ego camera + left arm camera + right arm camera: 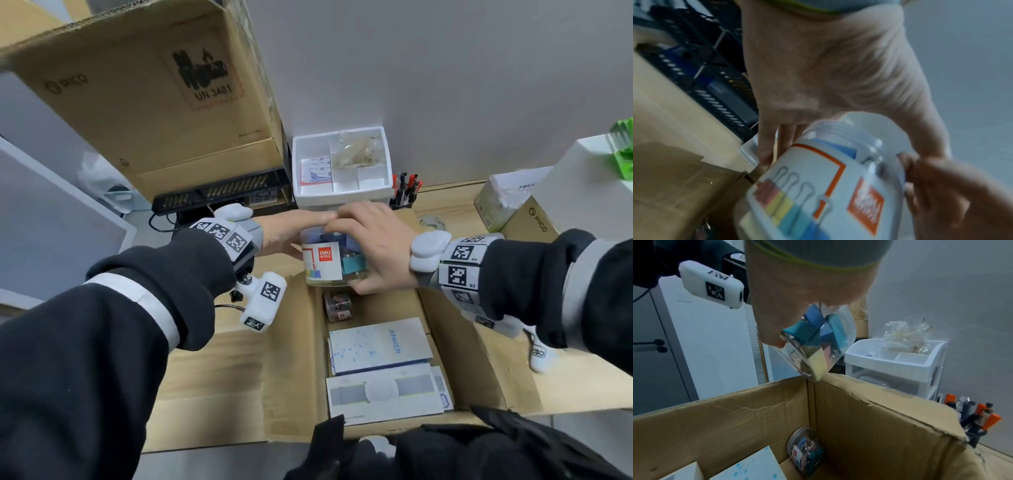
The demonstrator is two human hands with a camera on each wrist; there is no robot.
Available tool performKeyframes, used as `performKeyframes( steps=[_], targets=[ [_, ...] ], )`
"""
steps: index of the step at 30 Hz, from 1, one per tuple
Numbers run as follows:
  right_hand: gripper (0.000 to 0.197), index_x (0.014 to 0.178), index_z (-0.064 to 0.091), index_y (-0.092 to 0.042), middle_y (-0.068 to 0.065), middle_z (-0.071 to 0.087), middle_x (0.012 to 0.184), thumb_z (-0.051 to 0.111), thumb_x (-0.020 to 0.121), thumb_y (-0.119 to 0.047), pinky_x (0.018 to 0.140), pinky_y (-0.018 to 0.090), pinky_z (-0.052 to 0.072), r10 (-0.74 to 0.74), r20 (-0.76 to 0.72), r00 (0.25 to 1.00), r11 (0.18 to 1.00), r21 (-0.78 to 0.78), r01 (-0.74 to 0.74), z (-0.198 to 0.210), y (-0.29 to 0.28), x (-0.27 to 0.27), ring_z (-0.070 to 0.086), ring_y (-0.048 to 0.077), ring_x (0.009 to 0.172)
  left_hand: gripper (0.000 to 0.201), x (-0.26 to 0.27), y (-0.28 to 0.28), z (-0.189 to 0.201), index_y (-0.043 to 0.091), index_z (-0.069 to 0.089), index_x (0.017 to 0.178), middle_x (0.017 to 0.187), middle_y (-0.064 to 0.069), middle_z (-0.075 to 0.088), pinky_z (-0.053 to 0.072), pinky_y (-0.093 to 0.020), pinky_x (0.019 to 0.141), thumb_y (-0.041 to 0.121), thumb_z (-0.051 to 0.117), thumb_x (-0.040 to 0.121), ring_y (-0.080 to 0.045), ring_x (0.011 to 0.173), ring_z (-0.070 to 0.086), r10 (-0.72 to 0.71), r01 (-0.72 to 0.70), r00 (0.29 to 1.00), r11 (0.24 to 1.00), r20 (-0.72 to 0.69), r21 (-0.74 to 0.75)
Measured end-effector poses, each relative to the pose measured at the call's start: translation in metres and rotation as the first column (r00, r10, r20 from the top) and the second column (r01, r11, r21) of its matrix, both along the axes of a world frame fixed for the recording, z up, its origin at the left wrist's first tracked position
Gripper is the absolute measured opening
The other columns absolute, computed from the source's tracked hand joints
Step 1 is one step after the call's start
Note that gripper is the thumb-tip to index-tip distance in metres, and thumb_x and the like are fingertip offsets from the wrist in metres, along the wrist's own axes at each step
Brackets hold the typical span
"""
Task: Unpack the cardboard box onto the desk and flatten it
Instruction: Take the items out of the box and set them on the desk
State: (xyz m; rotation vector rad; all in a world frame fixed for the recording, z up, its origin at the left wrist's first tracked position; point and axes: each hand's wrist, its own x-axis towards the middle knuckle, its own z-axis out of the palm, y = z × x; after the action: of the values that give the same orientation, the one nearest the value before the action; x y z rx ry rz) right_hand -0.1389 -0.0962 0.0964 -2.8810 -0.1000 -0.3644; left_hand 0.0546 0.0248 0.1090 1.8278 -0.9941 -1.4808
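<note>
Both hands hold a clear plastic jar of coloured binder clips (327, 265) with a white and red label above the far edge of the open cardboard box (294, 342). My left hand (298, 233) wraps its left side and top; the left wrist view has the fingers (766, 146) behind the jar (818, 186) and the thumb across the lid. On the jar's right side my right hand (359, 250) grips it. From the right wrist, the jar (818, 340) hangs tilted over the box corner (813, 386).
Inside the box lie a smaller clip jar (338, 306), a pale blue Anker carton (376, 344) and a white flat carton (383, 394). Beyond it stand a white compartment organizer (342, 164), a pen holder (406, 192), a black device (219, 193) and a taller cardboard box (144, 85).
</note>
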Motion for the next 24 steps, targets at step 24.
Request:
performKeyframes(
  steps=[24],
  targets=[
    [0.103, 0.134, 0.042, -0.007, 0.017, 0.051, 0.126, 0.085, 0.054, -0.056, 0.098, 0.043, 0.040, 0.105, 0.065, 0.992, 0.987, 0.113, -0.112, -0.039, 0.019, 0.037, 0.045, 0.028, 0.116, 0.106, 0.016, 0.049, -0.019, 0.022, 0.047, 0.142, 0.126, 0.000, 0.063, 0.057, -0.033, 0.094, 0.055, 0.087, 0.049, -0.011, 0.109, 0.067, 0.220, -0.207, 0.944, 0.975, 0.246, -0.076]
  ],
)
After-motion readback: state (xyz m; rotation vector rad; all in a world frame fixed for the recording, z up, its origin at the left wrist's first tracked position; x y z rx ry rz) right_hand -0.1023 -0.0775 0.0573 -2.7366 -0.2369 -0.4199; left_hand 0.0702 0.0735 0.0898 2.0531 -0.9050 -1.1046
